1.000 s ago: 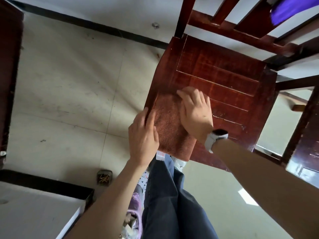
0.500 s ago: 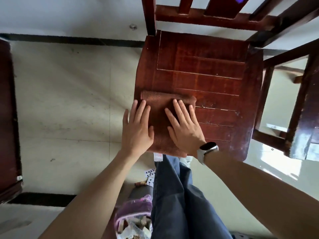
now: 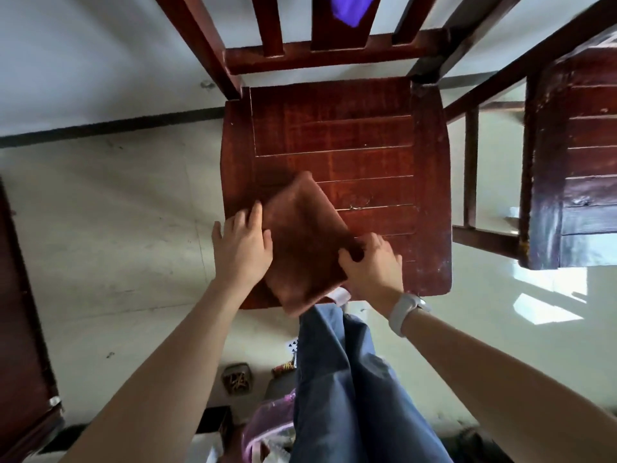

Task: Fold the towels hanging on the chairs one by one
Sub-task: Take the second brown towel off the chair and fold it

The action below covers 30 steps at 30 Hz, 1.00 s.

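A folded brown towel [image 3: 305,242] lies skewed on the front left part of a dark red wooden chair seat [image 3: 367,152], one corner hanging over the front edge. My left hand [image 3: 242,248] rests against the towel's left edge with fingers fairly straight. At the towel's right edge, my right hand [image 3: 374,265] has its fingers curled and its thumb on the cloth, gripping it. A purple towel [image 3: 347,6] hangs on the chair's backrest at the top of the view.
A second dark wooden chair [image 3: 574,162] stands close on the right. Dark wooden furniture [image 3: 20,329] lines the left edge. My legs in blue trousers [image 3: 350,379] are below the seat, with bags and small items [image 3: 267,429] on the floor beside them.
The folded towel has turned from square-on to diagonal on the seat. My right hand has moved from pressing flat on top of it to gripping its right edge; my left hand has shifted to its left edge.
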Motion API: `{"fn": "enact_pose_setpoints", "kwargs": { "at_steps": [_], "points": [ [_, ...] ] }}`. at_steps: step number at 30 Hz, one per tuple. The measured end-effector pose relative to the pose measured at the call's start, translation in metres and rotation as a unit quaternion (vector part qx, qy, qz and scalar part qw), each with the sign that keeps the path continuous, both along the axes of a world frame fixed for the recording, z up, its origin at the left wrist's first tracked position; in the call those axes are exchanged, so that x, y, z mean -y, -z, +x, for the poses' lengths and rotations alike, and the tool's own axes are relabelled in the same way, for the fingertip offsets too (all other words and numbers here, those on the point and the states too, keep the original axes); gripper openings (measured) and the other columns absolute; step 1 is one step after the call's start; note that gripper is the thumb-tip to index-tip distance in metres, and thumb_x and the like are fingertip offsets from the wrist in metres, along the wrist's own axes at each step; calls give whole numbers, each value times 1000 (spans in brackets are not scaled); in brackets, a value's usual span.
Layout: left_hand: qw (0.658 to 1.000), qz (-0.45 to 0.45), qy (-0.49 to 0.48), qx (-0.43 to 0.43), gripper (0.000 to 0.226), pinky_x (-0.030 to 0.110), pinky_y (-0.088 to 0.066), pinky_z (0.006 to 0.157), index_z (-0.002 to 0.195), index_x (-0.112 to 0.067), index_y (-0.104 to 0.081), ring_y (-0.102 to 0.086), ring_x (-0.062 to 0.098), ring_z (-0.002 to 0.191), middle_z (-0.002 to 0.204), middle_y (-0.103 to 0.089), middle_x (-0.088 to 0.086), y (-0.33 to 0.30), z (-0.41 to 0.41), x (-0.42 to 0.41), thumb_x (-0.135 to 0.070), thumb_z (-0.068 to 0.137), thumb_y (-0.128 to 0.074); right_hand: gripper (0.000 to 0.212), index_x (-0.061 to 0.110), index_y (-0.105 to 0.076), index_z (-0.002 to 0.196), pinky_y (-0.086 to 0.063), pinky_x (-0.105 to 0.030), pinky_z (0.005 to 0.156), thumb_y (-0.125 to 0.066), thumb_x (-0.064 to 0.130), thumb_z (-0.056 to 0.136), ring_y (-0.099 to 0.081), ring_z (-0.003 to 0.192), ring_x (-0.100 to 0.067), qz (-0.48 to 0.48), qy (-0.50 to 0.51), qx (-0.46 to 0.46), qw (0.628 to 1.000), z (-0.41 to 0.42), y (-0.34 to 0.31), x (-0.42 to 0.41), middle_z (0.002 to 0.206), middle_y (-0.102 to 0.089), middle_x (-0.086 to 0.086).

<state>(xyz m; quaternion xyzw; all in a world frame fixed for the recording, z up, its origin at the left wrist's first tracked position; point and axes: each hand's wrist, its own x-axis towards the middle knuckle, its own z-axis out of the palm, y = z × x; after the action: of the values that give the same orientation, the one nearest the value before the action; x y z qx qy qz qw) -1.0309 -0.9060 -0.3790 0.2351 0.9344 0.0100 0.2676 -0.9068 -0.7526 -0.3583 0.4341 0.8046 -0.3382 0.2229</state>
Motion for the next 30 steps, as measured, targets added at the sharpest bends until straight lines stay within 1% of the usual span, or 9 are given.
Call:
{"fn": "enact_pose_setpoints", "kwargs": {
  "at_steps": [4, 7, 9, 11, 14, 17, 23, 26, 30],
  "points": [
    [984, 78, -152, 59, 44, 43, -39, 98, 129, -8, -49, -48, 32, 118, 127, -51, 16, -9, 3, 0, -27, 89, -54, 34, 8, -52, 115, -37, -45, 95, -59, 22, 85, -45, 115, -29, 137, 97, -175, 970, -14, -5, -54, 123, -49, -13],
    [951, 144, -242, 126, 46, 36, -39, 100, 130, -8, -49, -51, 28, 118, 131, -51, 14, -4, -7, -7, -30, 90, -54, 41, 6, -51, 118, -42, -37, 91, -60, 28, 85, -48, 109, -25, 53, 170, -127, 976, -7, 6, -56, 118, -51, -12],
    [941, 145, -268, 149, 47, 37, -41, 101, 130, -9, -50, -53, 28, 117, 131, -54, 13, 1, -13, -14, -33, 90, -54, 37, 4, -57, 105, -42, -23, 72, -61, 33, 84, -52, 92, -21, -32, 198, -70, 977, 2, 19, -43, 99, -56, -7],
    [940, 136, -275, 147, 47, 39, -40, 102, 128, -7, -52, -51, 29, 119, 129, -56, 15, 4, -17, -22, -35, 90, -54, 33, 1, -60, 92, -34, -20, 54, -60, 33, 83, -53, 75, -21, -86, 226, -22, 970, 8, 27, -26, 82, -57, -6],
    [933, 129, -301, 149, 47, 35, -41, 99, 126, -4, -53, -51, 29, 119, 129, -56, 16, 5, -22, -33, -33, 89, -56, 30, -2, -60, 94, -36, -25, 65, -59, 26, 84, -54, 74, -21, -120, 337, -16, 934, 6, 32, -14, 80, -58, -8],
    [887, 161, -380, 209, 36, 27, -44, 84, 118, -7, -60, -59, 23, 102, 116, -63, 10, 6, -27, -39, -27, 87, -60, 15, 4, -61, 87, -43, -29, 72, -57, 18, 86, -56, 75, -20, -173, 400, -35, 899, -4, 27, -15, 76, -59, -3],
    [790, 230, -442, 357, 29, 33, -49, 90, 113, -11, -62, -65, 19, 96, 111, -66, 11, -9, -35, -37, -17, 84, -63, 15, 11, -58, 86, -49, -41, 85, -60, 25, 81, -58, 94, -29, -137, 349, -40, 926, 0, 20, -23, 99, -61, -14],
    [813, 243, -402, 345, 32, 33, -48, 93, 118, -16, -57, -62, 16, 102, 115, -64, 4, -30, -27, -44, -21, 87, -61, 16, 13, -50, 89, -42, -33, 78, -59, 25, 84, -55, 90, -23, -140, 335, -96, 927, 11, -7, -31, 96, -58, -6],
    [899, 229, -281, 244, 36, 34, -48, 94, 123, -16, -52, -58, 17, 107, 120, -60, 2, -70, -9, -67, -29, 90, -54, 37, 12, -51, 103, -36, -27, 81, -48, 35, 74, -50, 95, -17, -124, 279, -174, 936, 33, -51, -50, 104, -54, -4]
  ]
}}
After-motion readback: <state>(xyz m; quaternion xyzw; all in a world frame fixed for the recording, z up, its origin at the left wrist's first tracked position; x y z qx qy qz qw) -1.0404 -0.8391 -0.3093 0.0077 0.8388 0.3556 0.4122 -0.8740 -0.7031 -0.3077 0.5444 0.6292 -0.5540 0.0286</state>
